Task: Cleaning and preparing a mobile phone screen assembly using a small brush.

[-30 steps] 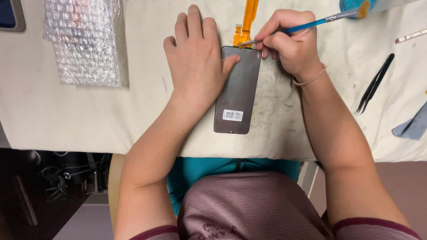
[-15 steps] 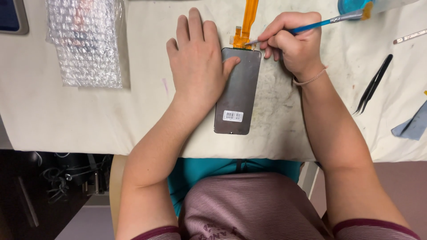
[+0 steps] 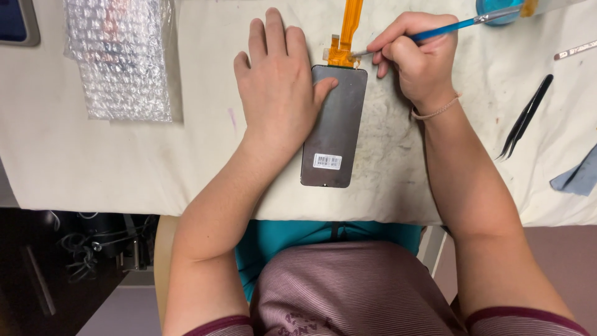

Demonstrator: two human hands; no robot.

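Stained cream surface (image 3: 93,162), dark floor beneath, grey phone screen panel (image 3: 334,127) with orange flex cable (image 3: 348,28), my left hand (image 3: 277,93) flat and open on it, my right hand (image 3: 413,59) grip clamped on blue brush (image 3: 444,28)

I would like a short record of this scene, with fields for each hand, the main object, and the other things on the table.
left hand: lies flat, palm down, thumb on the grey panel's upper left edge
right hand: holds a thin blue-handled tool like a pen, tip at the orange ribbon cable
grey panel: flat on the table, white label near its lower end
surface: stained white cloth
left side: bubble wrap
right side: black tweezers
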